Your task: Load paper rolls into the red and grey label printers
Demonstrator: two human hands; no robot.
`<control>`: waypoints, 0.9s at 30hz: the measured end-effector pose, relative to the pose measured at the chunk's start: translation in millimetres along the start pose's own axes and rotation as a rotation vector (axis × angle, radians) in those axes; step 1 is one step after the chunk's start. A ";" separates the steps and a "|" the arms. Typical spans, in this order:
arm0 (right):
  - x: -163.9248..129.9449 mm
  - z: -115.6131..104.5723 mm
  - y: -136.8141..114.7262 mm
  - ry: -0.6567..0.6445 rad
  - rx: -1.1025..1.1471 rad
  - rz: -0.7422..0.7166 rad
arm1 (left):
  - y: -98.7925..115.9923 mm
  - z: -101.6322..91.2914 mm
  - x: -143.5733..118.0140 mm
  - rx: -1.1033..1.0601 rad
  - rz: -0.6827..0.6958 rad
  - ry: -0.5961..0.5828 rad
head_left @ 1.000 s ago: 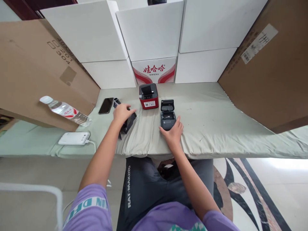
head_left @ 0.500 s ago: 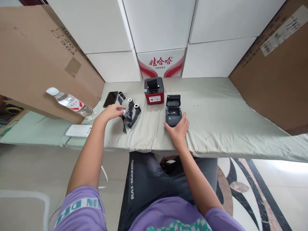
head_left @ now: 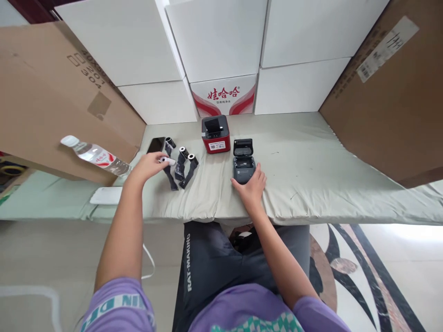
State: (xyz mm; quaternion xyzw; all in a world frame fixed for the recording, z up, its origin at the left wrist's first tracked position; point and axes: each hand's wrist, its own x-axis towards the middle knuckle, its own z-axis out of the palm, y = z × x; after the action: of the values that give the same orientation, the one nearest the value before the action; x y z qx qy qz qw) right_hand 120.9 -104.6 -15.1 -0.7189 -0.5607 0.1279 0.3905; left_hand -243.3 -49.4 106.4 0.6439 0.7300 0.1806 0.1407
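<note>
My left hand [head_left: 147,165] pinches a small white roll [head_left: 168,161] between fingertips, held just above the counter [head_left: 311,175] toward its left end. Three black wrapped rolls [head_left: 180,163] lie just right of it, a phone [head_left: 155,145] behind. My right hand [head_left: 251,186] lies spread flat at the front edge, fingers touching the near end of the black printer [head_left: 242,161], whose lid stands open. The red printer [head_left: 215,134] sits behind, near the back edge.

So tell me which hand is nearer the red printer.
Right, though narrowly. The right hand rests on the black printer just beside the red printer; the left hand holds a small white roll further left.
</note>
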 end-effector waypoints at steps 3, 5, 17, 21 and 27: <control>0.0 0.7 0.3 0.017 0.004 -0.005 | 29.2 4.1 -2.1 -0.376 0.148 0.141; 0.1 0.2 -0.6 0.025 0.007 -0.001 | 63.3 19.7 -2.3 -0.588 0.241 0.068; -3.7 -7.8 -7.0 -0.008 0.029 0.019 | 190.6 150.2 25.9 -0.584 0.472 -0.318; -3.5 -5.9 -7.5 0.006 0.036 0.035 | 190.7 149.3 26.0 -0.245 0.562 -0.224; -3.4 -5.3 -7.8 0.005 0.027 0.049 | 196.0 147.5 19.2 -0.096 0.653 -0.091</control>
State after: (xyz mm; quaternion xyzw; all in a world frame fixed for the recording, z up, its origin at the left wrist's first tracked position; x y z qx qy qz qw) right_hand 117.5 -109.5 -6.9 -0.7272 -0.5404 0.1432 0.3982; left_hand -7.0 2.4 62.1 0.8438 0.4688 0.2217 0.1380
